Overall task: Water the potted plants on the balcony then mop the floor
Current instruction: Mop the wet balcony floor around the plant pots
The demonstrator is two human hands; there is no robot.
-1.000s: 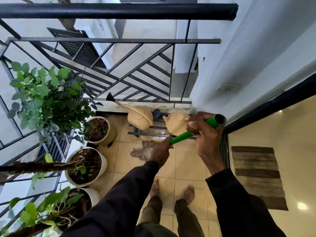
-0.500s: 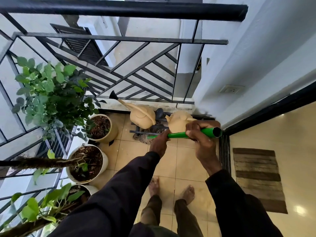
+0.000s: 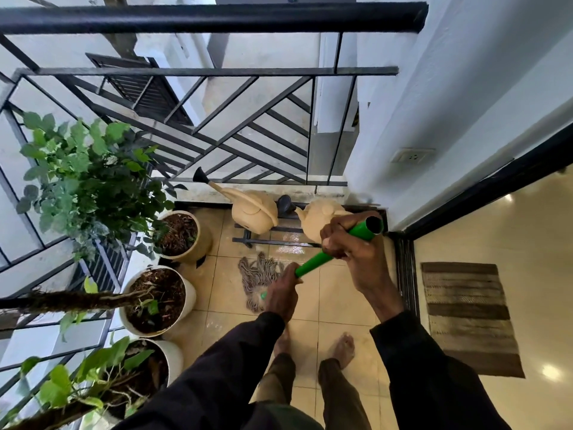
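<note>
Mopping phase: both watering cans (image 3: 254, 212) sit parked on the low rack (image 3: 269, 242) by the far railing, so watering looks finished. Change since half a second ago: mop head (image 3: 259, 279) is drawn back from under the rack onto the open floor (image 3: 217, 293), nearer the bare feet (image 3: 344, 349), i.e. a pull stroke. Left hand (image 3: 280, 297): fingers wrapped round the lower green handle (image 3: 313, 263). Right hand (image 3: 350, 246): fingers curled round it just below the top end. Obstacles: pots (image 3: 155, 299) lining the left railing, rack legs ahead, door track (image 3: 403, 268) to the right; only a narrow strip to work
</note>
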